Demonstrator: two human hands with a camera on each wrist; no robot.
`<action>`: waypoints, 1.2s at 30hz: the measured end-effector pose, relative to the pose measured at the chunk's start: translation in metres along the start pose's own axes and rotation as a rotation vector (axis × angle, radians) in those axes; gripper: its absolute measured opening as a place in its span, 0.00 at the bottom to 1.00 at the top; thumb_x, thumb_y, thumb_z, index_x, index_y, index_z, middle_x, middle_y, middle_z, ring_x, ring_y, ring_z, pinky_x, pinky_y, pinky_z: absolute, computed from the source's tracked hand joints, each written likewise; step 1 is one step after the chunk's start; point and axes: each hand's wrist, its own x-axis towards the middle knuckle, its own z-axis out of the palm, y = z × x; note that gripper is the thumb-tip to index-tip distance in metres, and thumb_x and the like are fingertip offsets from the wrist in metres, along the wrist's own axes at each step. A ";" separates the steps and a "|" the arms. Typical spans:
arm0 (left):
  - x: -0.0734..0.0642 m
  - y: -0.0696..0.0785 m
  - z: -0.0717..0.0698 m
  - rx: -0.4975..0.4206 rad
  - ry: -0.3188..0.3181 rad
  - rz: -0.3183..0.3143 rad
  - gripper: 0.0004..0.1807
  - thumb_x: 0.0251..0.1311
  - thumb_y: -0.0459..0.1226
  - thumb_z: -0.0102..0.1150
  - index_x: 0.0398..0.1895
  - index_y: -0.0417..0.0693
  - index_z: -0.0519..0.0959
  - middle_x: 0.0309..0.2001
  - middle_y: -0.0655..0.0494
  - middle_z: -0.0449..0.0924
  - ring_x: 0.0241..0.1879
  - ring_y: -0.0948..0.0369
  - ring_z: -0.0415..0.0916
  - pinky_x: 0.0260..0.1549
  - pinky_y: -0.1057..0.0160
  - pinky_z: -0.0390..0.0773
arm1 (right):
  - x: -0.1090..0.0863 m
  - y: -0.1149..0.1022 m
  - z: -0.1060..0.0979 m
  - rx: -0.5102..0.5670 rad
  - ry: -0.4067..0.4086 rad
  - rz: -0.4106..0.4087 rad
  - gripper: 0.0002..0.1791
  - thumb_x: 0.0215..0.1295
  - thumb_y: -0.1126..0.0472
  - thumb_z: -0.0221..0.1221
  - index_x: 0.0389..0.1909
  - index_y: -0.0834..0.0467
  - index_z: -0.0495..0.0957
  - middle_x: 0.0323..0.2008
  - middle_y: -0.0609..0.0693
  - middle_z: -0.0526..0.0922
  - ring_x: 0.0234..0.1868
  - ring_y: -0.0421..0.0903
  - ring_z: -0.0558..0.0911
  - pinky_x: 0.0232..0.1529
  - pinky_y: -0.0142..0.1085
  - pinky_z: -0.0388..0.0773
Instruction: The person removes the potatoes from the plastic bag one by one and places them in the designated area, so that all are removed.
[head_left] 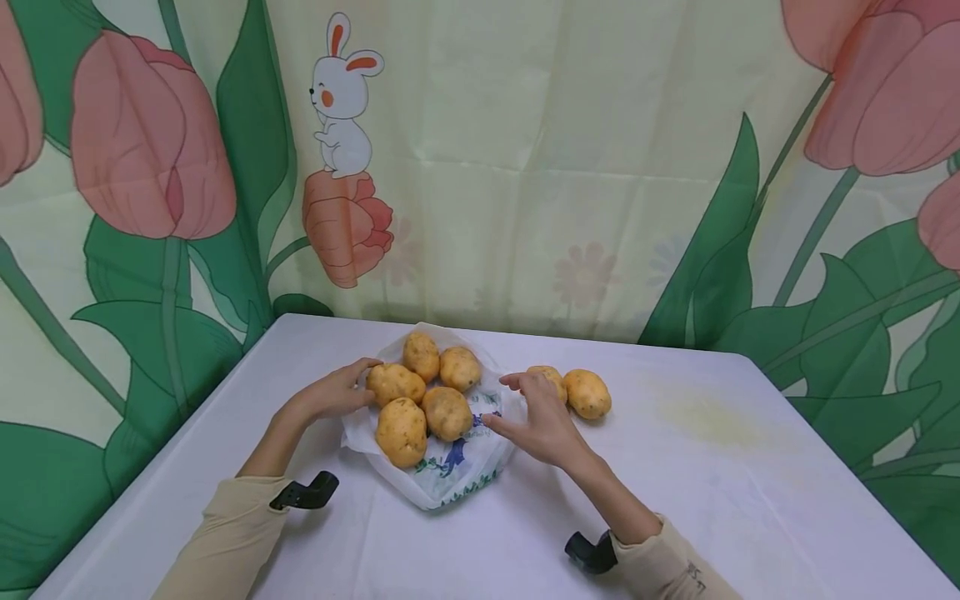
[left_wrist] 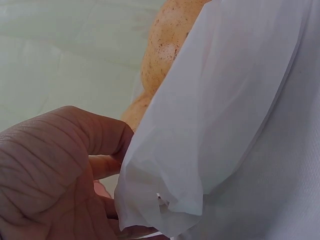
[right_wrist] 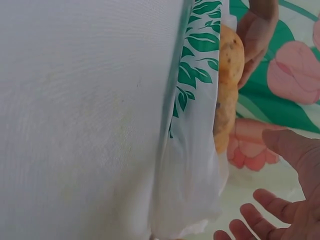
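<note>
A white plastic bag [head_left: 480, 467] with blue and green print lies on the table, with several potatoes [head_left: 402, 432] grouped on and in its mouth. My left hand [head_left: 337, 393] is at the bag's left edge, beside the leftmost potato [head_left: 395, 384]. In the left wrist view its curled thumb and fingers hold the edge of the bag [left_wrist: 200, 115], which partly hides the fingertips. My right hand [head_left: 546, 421] hovers right of the bag, thumb and fingers spread, holding nothing. Behind its fingers sit two more potatoes [head_left: 588, 394], one partly hidden.
The table [head_left: 750, 500] has a white cloth with a faint yellowish stain [head_left: 705, 417] at right. Behind it hangs a curtain [head_left: 600, 167] printed with tulips and a rabbit. Black wrist cameras [head_left: 306, 492] sit at both sleeves.
</note>
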 end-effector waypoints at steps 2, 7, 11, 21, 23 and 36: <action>0.000 0.000 0.000 -0.004 -0.001 0.005 0.36 0.65 0.35 0.53 0.76 0.36 0.57 0.75 0.28 0.56 0.71 0.35 0.58 0.67 0.31 0.61 | 0.001 -0.001 0.002 0.011 -0.011 0.000 0.32 0.59 0.51 0.73 0.60 0.61 0.76 0.56 0.60 0.78 0.58 0.58 0.74 0.58 0.53 0.72; 0.001 0.000 0.000 -0.013 -0.002 0.004 0.36 0.65 0.36 0.52 0.76 0.37 0.58 0.75 0.28 0.56 0.72 0.35 0.58 0.68 0.32 0.60 | 0.004 -0.003 0.008 0.037 -0.056 0.000 0.32 0.60 0.51 0.73 0.61 0.61 0.76 0.55 0.60 0.77 0.57 0.60 0.73 0.56 0.53 0.73; -0.001 -0.001 0.000 -0.015 -0.006 -0.001 0.37 0.65 0.36 0.53 0.76 0.37 0.57 0.75 0.28 0.56 0.73 0.35 0.57 0.68 0.31 0.59 | 0.007 -0.006 0.014 0.042 -0.081 -0.001 0.33 0.59 0.51 0.73 0.62 0.61 0.75 0.58 0.60 0.78 0.59 0.60 0.74 0.58 0.55 0.73; -0.002 0.001 0.000 -0.020 -0.008 -0.005 0.37 0.65 0.36 0.52 0.77 0.37 0.57 0.76 0.29 0.55 0.72 0.36 0.57 0.69 0.32 0.60 | 0.013 -0.019 0.023 0.037 -0.045 -0.072 0.32 0.61 0.49 0.72 0.60 0.62 0.76 0.56 0.59 0.79 0.61 0.59 0.74 0.61 0.56 0.69; -0.002 0.002 0.000 -0.012 -0.008 0.005 0.37 0.65 0.36 0.53 0.77 0.37 0.57 0.75 0.28 0.56 0.72 0.36 0.58 0.68 0.32 0.60 | 0.013 -0.022 0.024 0.049 -0.053 -0.086 0.32 0.61 0.50 0.72 0.60 0.62 0.76 0.56 0.59 0.79 0.61 0.60 0.73 0.61 0.57 0.69; -0.003 0.001 0.000 0.008 0.002 0.028 0.37 0.63 0.35 0.53 0.76 0.34 0.58 0.74 0.27 0.57 0.73 0.33 0.55 0.69 0.31 0.59 | 0.025 -0.023 0.038 0.025 -0.236 -0.079 0.38 0.61 0.48 0.72 0.67 0.62 0.71 0.65 0.58 0.75 0.67 0.59 0.71 0.66 0.56 0.70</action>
